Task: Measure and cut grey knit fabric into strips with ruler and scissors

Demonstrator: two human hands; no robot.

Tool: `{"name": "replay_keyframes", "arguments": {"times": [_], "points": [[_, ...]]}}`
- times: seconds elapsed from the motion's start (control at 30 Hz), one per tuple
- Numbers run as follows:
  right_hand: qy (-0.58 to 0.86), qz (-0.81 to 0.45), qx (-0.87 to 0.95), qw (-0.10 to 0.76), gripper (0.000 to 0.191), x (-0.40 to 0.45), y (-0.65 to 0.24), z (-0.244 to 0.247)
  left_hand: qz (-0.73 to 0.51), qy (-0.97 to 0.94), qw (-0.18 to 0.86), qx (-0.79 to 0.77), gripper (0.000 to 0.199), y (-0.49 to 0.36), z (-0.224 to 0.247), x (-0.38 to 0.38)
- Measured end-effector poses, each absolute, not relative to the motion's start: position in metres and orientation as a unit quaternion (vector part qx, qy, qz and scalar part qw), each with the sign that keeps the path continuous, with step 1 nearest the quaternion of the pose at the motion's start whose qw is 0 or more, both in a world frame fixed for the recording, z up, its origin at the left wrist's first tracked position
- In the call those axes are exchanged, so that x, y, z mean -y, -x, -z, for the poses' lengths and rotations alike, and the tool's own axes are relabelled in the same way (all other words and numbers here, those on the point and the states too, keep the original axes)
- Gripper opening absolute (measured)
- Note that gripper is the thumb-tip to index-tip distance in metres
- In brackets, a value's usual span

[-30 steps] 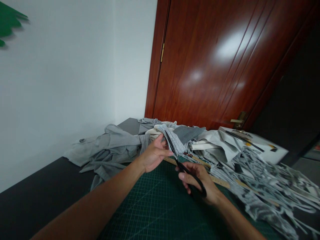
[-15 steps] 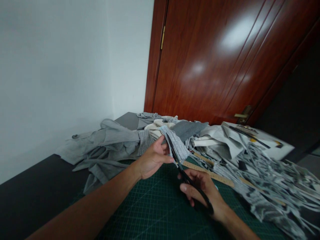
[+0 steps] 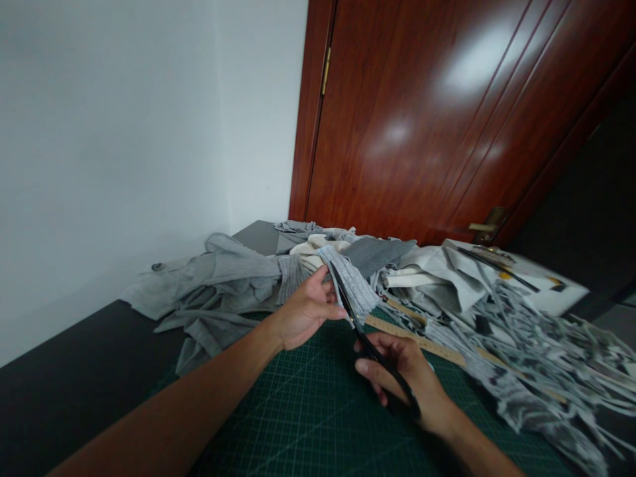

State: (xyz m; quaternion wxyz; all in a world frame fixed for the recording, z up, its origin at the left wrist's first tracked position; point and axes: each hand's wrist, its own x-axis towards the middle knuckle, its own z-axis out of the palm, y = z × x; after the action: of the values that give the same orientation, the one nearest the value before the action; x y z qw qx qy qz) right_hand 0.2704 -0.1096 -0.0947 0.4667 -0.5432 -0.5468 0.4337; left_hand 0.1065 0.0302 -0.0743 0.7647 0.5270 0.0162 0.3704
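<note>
My right hand [image 3: 397, 371] is wrapped round the handles of black scissors [image 3: 370, 348], whose blades point up and to the left. Those blades lie along the edge of a light grey ribbed fabric piece [image 3: 355, 285]. Pinched between the fingers of my left hand [image 3: 309, 311] is the near edge of that fabric, held up above the green cutting mat [image 3: 293, 397]. A pale blue patch shows at the piece's upper end. How far the blades are apart is hard to make out.
Grey garments [image 3: 233, 275] are heaped at the left on the dark table [image 3: 89, 371]. A wooden ruler [image 3: 417, 341] lies right of the scissors. Tangled grey fabric strips [image 3: 546, 371] cover the right side. White paper [image 3: 447, 278] stands behind, near the brown door [image 3: 397, 132].
The scissors' handles have drawn slightly closer together as my right hand closes a little. My left hand keeps its hold on the fabric. The view has shifted slightly.
</note>
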Motion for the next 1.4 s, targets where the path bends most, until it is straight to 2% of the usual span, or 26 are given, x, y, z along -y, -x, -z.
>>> {"name": "replay_keyframes", "arguments": {"times": [0.23,0.47,0.57,0.77,0.93,1.4], "points": [[0.55,-0.436,0.538,0.466,0.054,0.108,-0.269,0.097,-0.376,-0.504,0.777,-0.025,0.071,-0.104,0.071,-0.028],[0.54,-0.438,0.548,0.465,0.053,0.111,-0.269,0.104,-0.423,-0.465,0.775,-0.063,0.026,-0.103,0.063,-0.027],[0.542,-0.433,0.551,0.464,0.052,0.112,-0.269,0.105,-0.459,-0.456,0.759,-0.077,0.018,-0.102,0.061,-0.031],[0.545,-0.433,0.547,0.466,0.055,0.112,-0.267,0.104,-0.55,-0.421,0.711,-0.122,0.022,-0.099,0.06,-0.04],[0.535,-0.435,0.555,0.466,0.055,0.112,-0.267,0.106,-0.581,-0.432,0.675,-0.141,0.026,-0.095,0.053,-0.04],[0.511,-0.424,0.573,0.48,0.052,0.116,-0.265,0.109,-0.528,-0.507,0.666,-0.143,0.023,-0.079,0.033,-0.039]]}}
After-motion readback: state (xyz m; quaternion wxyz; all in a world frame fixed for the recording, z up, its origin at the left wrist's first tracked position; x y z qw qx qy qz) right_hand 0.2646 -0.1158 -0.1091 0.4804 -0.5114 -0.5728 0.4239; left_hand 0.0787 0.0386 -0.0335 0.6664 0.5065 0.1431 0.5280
